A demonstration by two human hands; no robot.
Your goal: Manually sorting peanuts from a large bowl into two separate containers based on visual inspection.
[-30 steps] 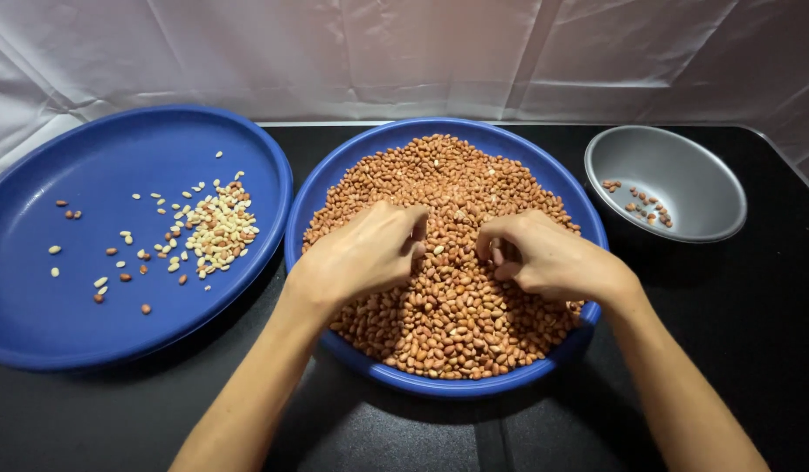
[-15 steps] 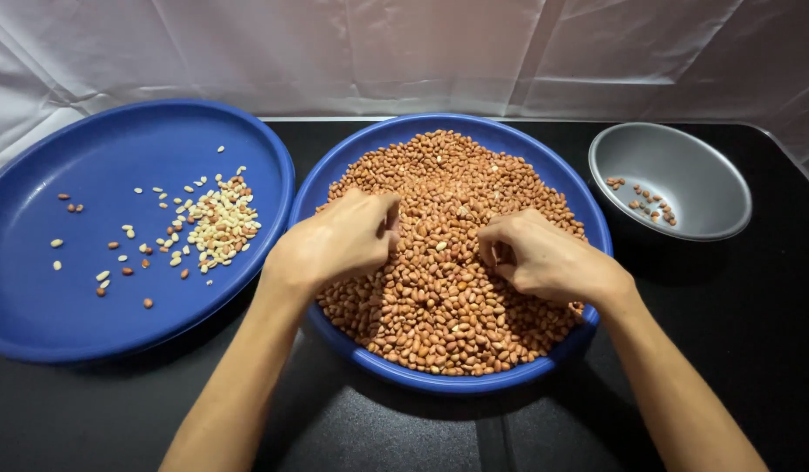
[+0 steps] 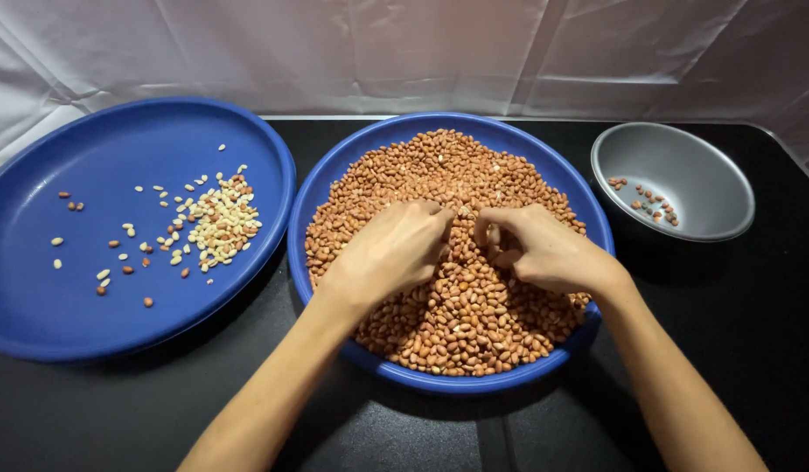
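Digging both hands into the red-skinned peanuts heaped in the middle blue basin: left hand and right hand curled, fingertips nearly meeting, pinching nuts directly underneath, neither nearer.

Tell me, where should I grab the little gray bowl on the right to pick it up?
Take the gray bowl by its rim, coming from the right side, probably thumb inside and fingers under the edge. The rim flares out thin all round, and that side is free, while the big blue dish of peanuts sits close on its left. Keep it level: a few peanuts lie inside.
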